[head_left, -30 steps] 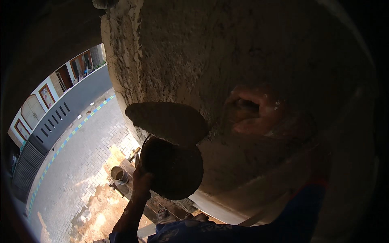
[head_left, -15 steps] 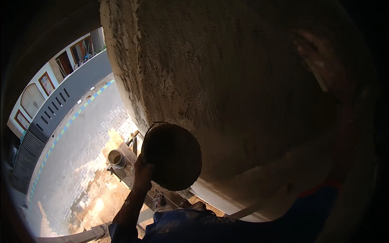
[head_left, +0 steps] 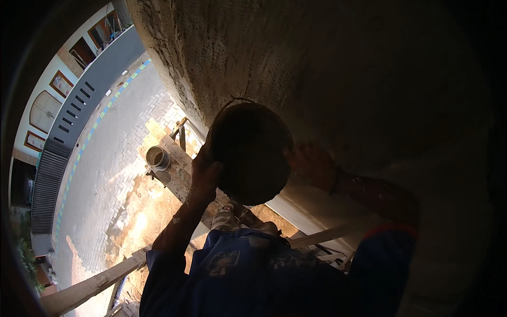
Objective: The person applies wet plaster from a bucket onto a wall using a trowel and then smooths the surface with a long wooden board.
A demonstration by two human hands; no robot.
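Note:
A dark round bucket [head_left: 251, 153] with a wire handle hangs in front of me, close to the rough plastered wall [head_left: 232, 47]. Its inside is too shaded to tell what it holds. My left hand [head_left: 205, 171] is closed around the left side of the rim, with the thumb over the edge. At the opposite side, my right hand [head_left: 314, 166] has its fingers against the rim, apparently gripping it; deep shade hides part of them. No tool shows in either hand.
Below me are scaffold planks [head_left: 182, 166] with a second bucket [head_left: 158, 158] on them. A wooden rail [head_left: 100, 282] crosses at lower left and another pole [head_left: 322, 236] runs at lower right. Far below lies a paved yard [head_left: 105, 158] beside a grey boundary wall [head_left: 87, 98].
My right hand has come down from high on the wall at the right to the bucket's rim. The bucket and my left hand appear higher and farther right in view.

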